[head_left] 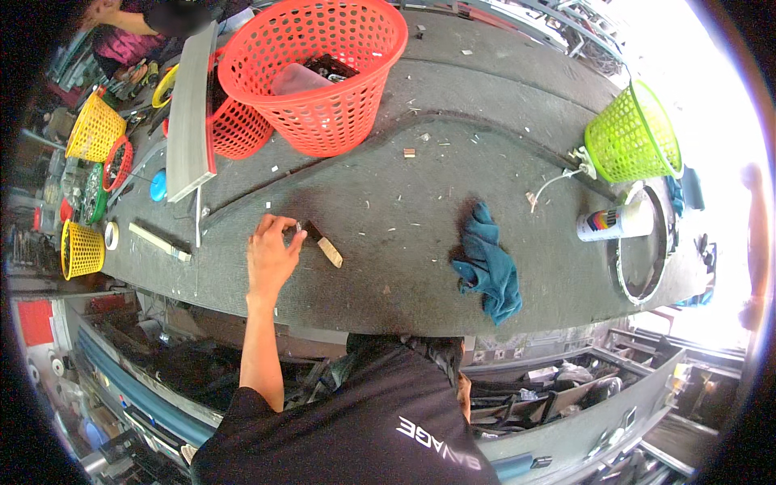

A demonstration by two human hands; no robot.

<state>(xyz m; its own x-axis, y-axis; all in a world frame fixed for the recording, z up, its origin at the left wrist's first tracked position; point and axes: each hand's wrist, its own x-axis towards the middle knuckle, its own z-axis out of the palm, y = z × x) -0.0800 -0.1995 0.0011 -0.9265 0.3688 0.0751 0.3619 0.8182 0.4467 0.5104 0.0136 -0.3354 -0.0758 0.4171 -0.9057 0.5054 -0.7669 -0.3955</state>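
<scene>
My left hand [273, 249] is over the dark worktop, its thumb and forefinger pinched round a small shiny piece [299, 227] too tiny to name. Just right of the fingertips lies a short wooden block [330, 251] with a dark end. Whether the fingertips touch that dark end, I cannot tell. A crumpled teal cloth [489, 267] rests farther right on the worktop. Of my right arm only a sliver shows beside my dark shirt; the right hand is hidden.
A large red basket [323, 113] holding small items stands ahead, beside a long pale board [191, 121]. A flat stick [159, 242] lies left. At right are a green basket [634, 137], a white can [614, 222] and a hoop [664, 263]. Another person's arm [129, 20] shows far left.
</scene>
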